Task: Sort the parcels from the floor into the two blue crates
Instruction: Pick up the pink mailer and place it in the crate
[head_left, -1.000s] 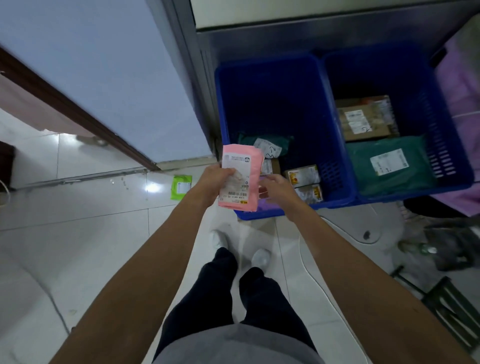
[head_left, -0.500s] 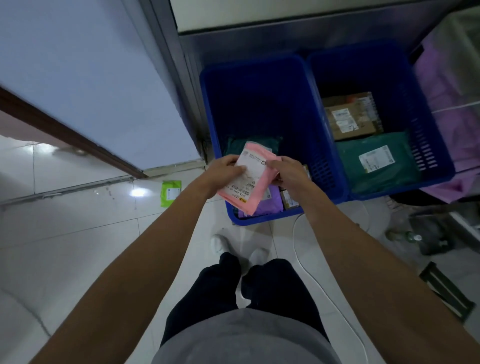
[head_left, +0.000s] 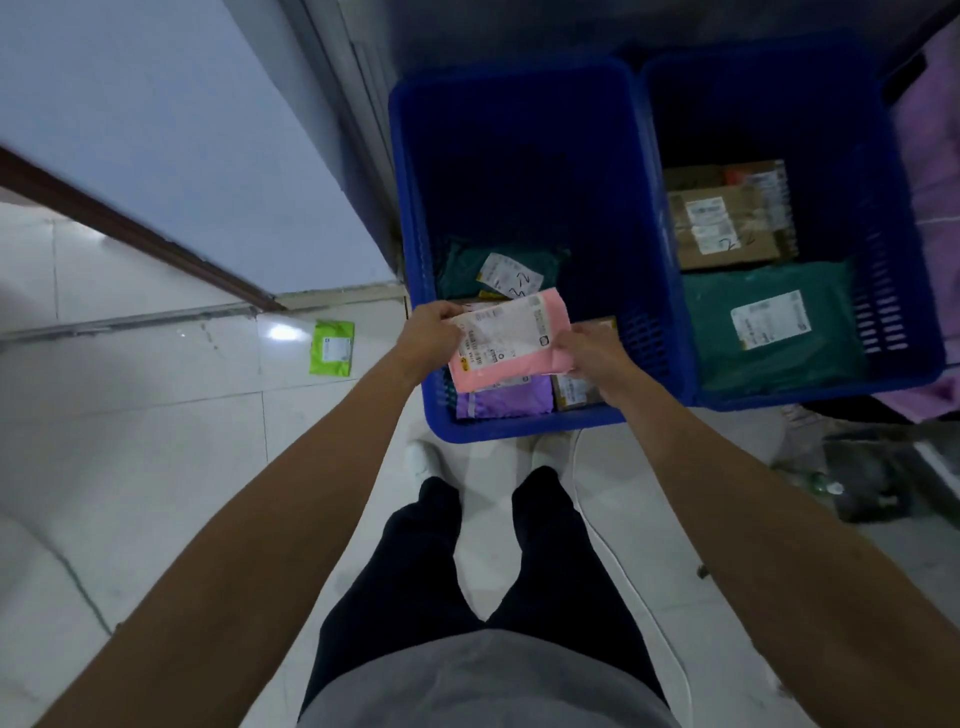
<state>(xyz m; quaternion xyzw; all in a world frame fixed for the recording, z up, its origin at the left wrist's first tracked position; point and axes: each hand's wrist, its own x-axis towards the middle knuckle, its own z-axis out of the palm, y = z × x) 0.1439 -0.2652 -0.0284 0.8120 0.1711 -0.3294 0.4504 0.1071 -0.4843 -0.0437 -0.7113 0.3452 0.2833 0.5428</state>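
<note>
We stretch both bare arms forward and down, the wrists converging. Our left hand (head_left: 428, 332) pinches one end of the pink parcel (head_left: 511, 345); our right hand (head_left: 592, 351) grips the other end, fingers curled.

You hold a pink parcel (head_left: 511, 340) over the left crate (head_left: 410, 156), your left hand (head_left: 428, 332) pinching one end, your right hand (head_left: 592, 348) the other. The right crate (head_left: 914, 249) holds a green bag (head_left: 779, 338) and a cardboard box (head_left: 727, 218). A lime packet (head_left: 332, 347) lies on the floor (head_left: 130, 441).

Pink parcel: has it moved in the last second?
Yes. Against the left blue crate, the pink parcel has gone from its near rim to farther over the inside, and turned sideways.
</note>
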